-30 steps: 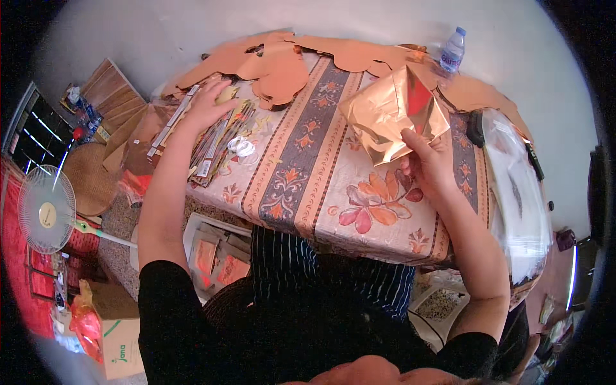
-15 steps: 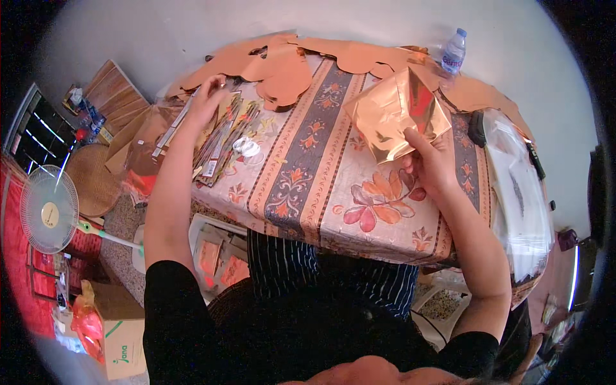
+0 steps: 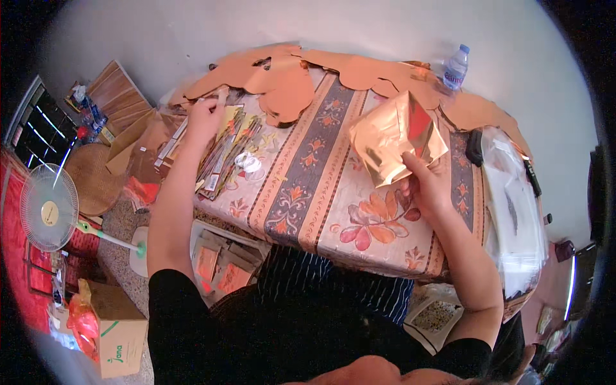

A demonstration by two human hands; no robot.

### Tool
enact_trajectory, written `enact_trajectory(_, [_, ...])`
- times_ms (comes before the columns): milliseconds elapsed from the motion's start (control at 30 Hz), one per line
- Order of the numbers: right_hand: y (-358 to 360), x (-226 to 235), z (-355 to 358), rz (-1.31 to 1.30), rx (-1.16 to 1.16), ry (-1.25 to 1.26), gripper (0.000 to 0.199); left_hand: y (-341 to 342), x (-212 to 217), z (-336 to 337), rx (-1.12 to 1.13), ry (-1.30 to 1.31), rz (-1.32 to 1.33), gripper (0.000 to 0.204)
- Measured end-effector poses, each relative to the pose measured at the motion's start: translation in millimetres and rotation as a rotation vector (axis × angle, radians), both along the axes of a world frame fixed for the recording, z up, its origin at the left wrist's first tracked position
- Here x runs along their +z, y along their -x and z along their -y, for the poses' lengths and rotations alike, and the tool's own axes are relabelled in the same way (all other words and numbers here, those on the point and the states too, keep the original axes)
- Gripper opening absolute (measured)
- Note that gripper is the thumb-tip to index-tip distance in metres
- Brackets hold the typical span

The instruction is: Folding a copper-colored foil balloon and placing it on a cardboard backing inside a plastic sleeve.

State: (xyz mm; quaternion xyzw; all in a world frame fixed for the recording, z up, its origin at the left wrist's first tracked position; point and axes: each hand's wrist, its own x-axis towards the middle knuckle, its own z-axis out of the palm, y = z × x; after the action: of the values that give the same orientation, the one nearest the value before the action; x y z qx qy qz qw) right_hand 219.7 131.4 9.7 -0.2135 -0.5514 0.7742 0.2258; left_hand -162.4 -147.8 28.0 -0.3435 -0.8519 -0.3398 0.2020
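Observation:
My right hand (image 3: 428,189) grips a folded, shiny gold foil sheet (image 3: 385,144) by its near edge, thumb on top, above the right half of the table. A red reflection or patch shows on its right part. Over at the table's far left, my left hand (image 3: 205,119) is closed, its fingers curled together. Whatever they may pinch is too small to make out. Beside that hand lies a heap of thin, flat printed strips (image 3: 221,151). Small white rings or a coil (image 3: 247,162) rest at the heap's right edge.
Brown cut-out sheets (image 3: 282,96) line the table's far edge by the wall. A water bottle (image 3: 455,67) stands behind them. Clear plastic sleeves (image 3: 510,192) and a black object (image 3: 474,147) are at right. A fan (image 3: 49,208) and a cardboard box (image 3: 122,340) stand left.
My left hand has dropped slightly and its fingers have curled in. My right hand, still holding the foil sheet, has come a little nearer. The whole view has shifted slightly.

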Motion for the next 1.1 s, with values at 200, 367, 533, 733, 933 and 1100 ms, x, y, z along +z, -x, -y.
enact_trajectory(200, [-3.2, -4.8, 2.5, -0.008, 0.02, 0.07, 0.013, -38.0, 40.7, -16.0, 0.156, 0.318, -0.189, 0.021])
enact_trajectory(367, [-4.0, 2.1, 5.8, 0.045, 0.03, 0.053, 0.023, -52.3, 66.3, -16.5, 0.257, 0.465, -0.515, 0.02])
enact_trajectory(533, [-5.4, 0.0, 2.9, -0.038, 0.037, 0.094, 0.017, -73.3, 107.4, -7.4, 0.271, 0.439, -0.445, 0.019])
enact_trajectory(733, [-15.2, 23.0, -5.2, -0.182, -0.077, -0.076, 0.011, -71.2, 171.7, 1.3, 0.045, -0.138, -0.326, 0.024])
enact_trajectory(933, [-33.7, 62.0, -22.6, -0.471, -0.264, 0.133, 0.016, -95.9, 146.8, -57.3, -0.354, -0.353, 0.477, 0.031])
enact_trajectory(1100, [-26.2, 42.6, -27.0, -0.348, -0.141, -0.079, 0.019, -135.4, 36.3, -110.8, -0.636, -0.065, 0.83, 0.033])
